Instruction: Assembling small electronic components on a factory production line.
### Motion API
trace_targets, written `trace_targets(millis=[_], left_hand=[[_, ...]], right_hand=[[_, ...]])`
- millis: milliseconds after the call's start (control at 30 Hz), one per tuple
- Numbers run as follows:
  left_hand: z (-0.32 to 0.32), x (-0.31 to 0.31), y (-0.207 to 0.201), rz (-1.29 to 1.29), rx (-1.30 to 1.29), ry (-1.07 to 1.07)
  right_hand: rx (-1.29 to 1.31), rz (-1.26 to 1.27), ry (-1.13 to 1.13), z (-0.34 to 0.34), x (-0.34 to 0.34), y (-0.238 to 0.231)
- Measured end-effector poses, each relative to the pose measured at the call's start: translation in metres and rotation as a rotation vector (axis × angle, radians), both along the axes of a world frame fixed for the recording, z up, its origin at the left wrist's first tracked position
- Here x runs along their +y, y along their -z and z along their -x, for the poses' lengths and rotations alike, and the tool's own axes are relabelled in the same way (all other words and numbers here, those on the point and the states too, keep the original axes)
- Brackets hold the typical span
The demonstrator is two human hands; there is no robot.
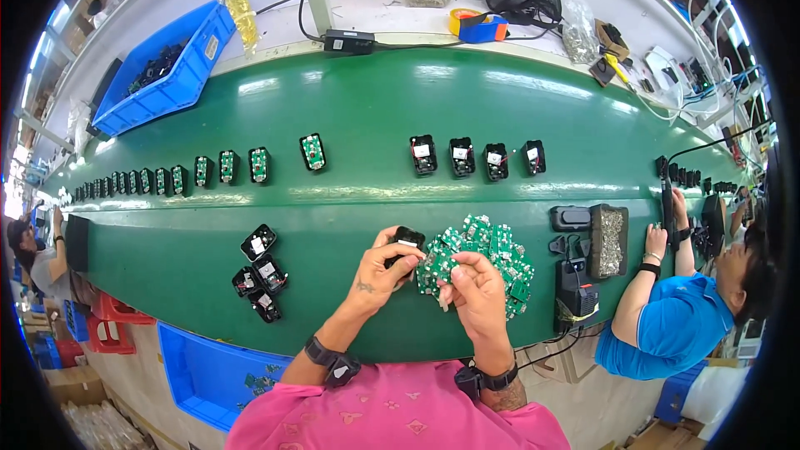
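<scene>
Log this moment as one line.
Left hand: holding black boxy plastic case | Right hand: at heaped green circuit boards, grip unclear | Leftward: clustered open black cases, green tabletop

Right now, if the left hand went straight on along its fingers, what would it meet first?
Probably the green circuit boards just right of the left hand; exact depth is unclear.

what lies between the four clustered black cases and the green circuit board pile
In the head view: a stretch of green tabletop, then the left hand holding another black case.

Open bench [367, 171] ahead, circuit boards [508, 258] crowding hands [482, 296]
</scene>
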State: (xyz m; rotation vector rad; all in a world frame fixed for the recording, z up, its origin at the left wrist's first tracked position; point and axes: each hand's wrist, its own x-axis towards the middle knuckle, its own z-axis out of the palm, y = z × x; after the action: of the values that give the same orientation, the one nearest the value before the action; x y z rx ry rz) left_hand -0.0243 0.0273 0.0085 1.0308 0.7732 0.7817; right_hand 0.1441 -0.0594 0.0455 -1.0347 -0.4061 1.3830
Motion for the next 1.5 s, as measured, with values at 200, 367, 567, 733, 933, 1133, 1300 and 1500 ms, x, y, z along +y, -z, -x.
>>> trace_targets(millis=[200,367,567,733,933,1133,1300,1500], left_hand=[[-0.006,-0.009,-0.001,-0.034,-0.014,-0.013],[-0.009,-0.009,-0.005,-0.053,0.005,-0.048],[-0.001,-0.005,-0.014,-0.339,0.186,0.033],[-0.001,-0.012,-0.032,-0.038,-0.058,0.154],[0.007,-0.006,-0.030,0.049,-0.100,0.213],[0.002,-0.011,-0.022,-0.165,0.124,0.079],[0.002,-0.012,-0.031,-0.209,0.184,0.137],[0.000,-0.015,-0.031,-0.332,0.302,0.203]], right_hand=[[-0.114,0.001,-0.045,0.012,0.006,0.002],[-0.192,-0.003,0.005,0.017,0.008,0.003],[-0.319,0.003,0.029,0.022,0.008,0.000],[-0.322,-0.002,0.068,0.020,0.010,0.004],[-0.584,0.024,0.015,0.016,0.007,0.004],[-1.122,-0.124,0.203,0.022,0.007,-0.006],[-0.516,-0.093,0.125,0.024,0.009,-0.003],[-0.316,0.010,0.007,0.022,0.005,-0.003]])
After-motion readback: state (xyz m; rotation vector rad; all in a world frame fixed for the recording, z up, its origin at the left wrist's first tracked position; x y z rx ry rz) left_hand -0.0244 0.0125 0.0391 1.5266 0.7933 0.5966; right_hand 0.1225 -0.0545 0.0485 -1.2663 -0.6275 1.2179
